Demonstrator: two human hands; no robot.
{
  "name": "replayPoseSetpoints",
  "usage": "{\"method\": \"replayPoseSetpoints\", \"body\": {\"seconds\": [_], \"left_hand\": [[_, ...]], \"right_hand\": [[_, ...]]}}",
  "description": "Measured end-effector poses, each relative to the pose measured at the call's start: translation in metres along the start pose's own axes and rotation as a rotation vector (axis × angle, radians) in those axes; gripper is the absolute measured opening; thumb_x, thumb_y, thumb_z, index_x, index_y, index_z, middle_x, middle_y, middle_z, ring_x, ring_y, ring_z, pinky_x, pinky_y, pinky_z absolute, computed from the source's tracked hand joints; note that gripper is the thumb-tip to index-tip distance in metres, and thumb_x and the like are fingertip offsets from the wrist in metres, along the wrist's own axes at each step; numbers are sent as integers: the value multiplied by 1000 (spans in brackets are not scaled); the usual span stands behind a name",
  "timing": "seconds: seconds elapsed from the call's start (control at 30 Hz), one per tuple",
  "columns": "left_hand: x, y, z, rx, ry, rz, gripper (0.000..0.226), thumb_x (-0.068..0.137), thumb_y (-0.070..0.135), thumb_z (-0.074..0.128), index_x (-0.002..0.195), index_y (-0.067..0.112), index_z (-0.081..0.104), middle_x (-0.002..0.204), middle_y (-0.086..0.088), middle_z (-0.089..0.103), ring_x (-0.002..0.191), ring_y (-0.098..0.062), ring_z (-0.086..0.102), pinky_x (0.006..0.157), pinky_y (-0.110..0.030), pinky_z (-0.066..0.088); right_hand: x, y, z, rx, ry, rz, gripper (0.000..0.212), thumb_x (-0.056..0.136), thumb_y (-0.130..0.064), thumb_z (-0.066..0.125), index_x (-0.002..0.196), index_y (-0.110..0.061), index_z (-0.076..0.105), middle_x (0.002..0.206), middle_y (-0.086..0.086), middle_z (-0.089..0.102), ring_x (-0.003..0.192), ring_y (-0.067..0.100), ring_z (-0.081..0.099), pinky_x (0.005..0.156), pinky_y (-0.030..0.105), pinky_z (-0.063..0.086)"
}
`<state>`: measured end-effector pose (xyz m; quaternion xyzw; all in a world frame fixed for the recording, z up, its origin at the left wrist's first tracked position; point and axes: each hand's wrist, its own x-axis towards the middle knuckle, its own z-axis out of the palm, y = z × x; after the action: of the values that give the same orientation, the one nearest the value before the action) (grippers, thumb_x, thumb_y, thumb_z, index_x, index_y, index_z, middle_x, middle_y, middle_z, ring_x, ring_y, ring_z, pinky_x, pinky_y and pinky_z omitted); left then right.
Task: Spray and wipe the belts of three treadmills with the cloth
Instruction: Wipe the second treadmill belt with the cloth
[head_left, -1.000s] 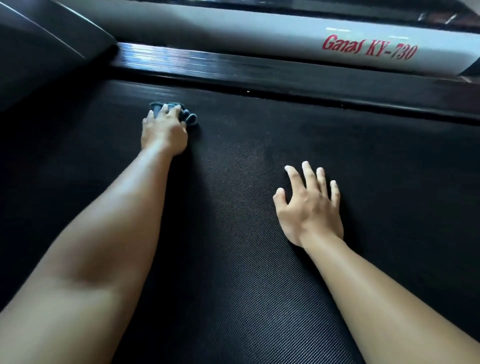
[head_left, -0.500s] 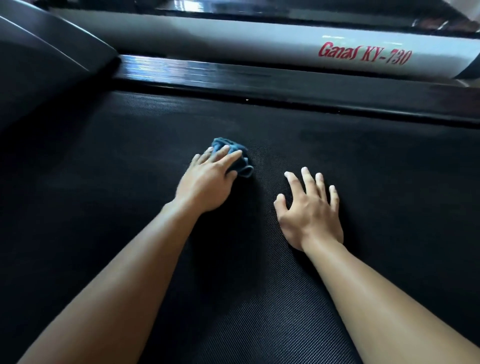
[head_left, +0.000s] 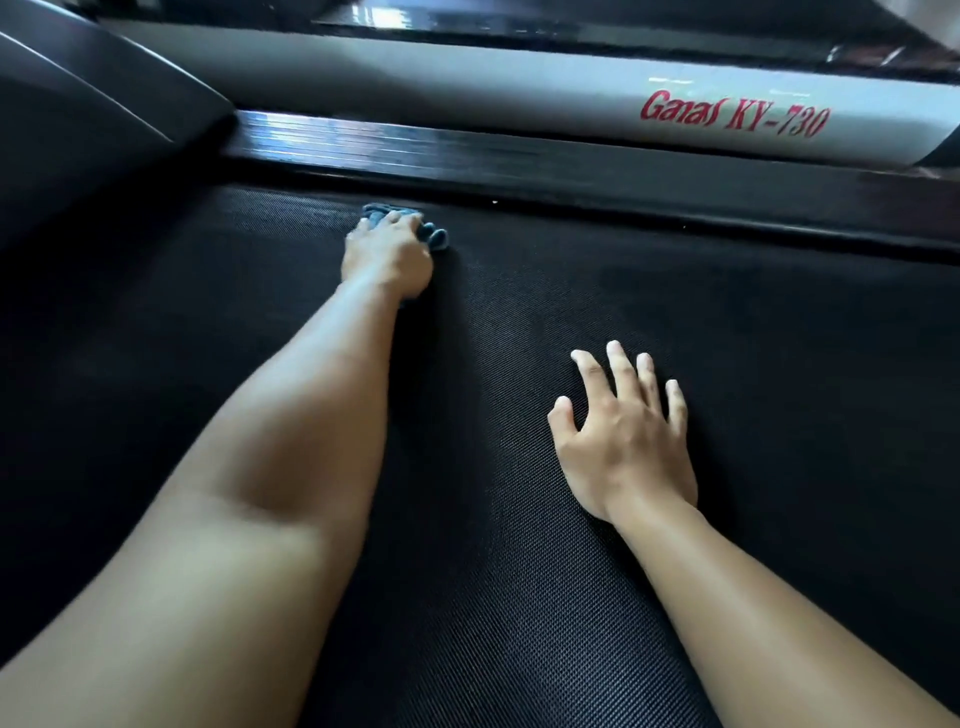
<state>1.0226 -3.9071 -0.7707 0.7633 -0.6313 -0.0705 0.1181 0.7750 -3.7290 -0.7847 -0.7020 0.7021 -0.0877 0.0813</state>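
Note:
The black textured treadmill belt (head_left: 753, 364) fills most of the head view. My left hand (head_left: 389, 257) is stretched out to the belt's far edge. Its fingers curl over a bunched blue cloth (head_left: 435, 237) and hold it down on the belt. Most of the cloth is hidden under the hand; only its ends stick out past the fingers. My right hand (head_left: 623, 441) lies flat on the belt nearer to me, fingers spread, holding nothing. No spray bottle is in view.
A glossy black side rail (head_left: 519, 166) runs along the belt's far edge, just beyond the cloth. Behind it lies a silver frame (head_left: 467, 88) with red lettering. A dark motor cover (head_left: 78, 119) rises at the upper left.
My left hand has slid the cloth away from me, from the middle of the belt beside my right hand out to the far edge. My right hand has stayed flat in place.

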Motion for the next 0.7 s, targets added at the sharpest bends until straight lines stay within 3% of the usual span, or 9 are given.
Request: {"method": "replayPoseSetpoints", "body": {"seconds": [0.13, 0.3, 0.47, 0.7], "left_hand": [[-3, 33, 17, 19, -38, 194, 51, 100, 32, 41, 150, 25, 38, 160, 1, 33, 148, -25, 26, 122, -35, 15], [-63, 34, 18, -4, -75, 359, 52, 101, 38, 43, 152, 33, 34, 162, 5, 28, 151, -26, 20, 122, -43, 16], [-91, -10, 5, 20, -45, 228, 52, 103, 40, 42, 153, 38, 30, 163, 8, 24, 151, -25, 18, 122, -45, 11], [-34, -45, -9, 21, -3, -37, 53, 103, 36, 43, 154, 29, 32, 164, -2, 24, 150, -30, 19, 123, -42, 15]], "right_hand": [[1, 0, 0, -1, -12, -3, 59, 96, -51, 29, 153, -37, 20, 165, -1, 7, 152, 22, -1, 122, 47, -2], [0, 0, -3, 11, -41, 9, 60, 96, -51, 28, 153, -37, 19, 165, -1, 5, 152, 21, -3, 122, 46, -4], [1, -1, -4, 16, -27, 3, 60, 95, -52, 28, 153, -36, 21, 165, 0, 8, 152, 22, 0, 122, 47, -2], [0, -3, -3, 16, -19, -2, 59, 95, -51, 28, 152, -37, 21, 165, -1, 8, 152, 22, 0, 122, 47, -2]]}}
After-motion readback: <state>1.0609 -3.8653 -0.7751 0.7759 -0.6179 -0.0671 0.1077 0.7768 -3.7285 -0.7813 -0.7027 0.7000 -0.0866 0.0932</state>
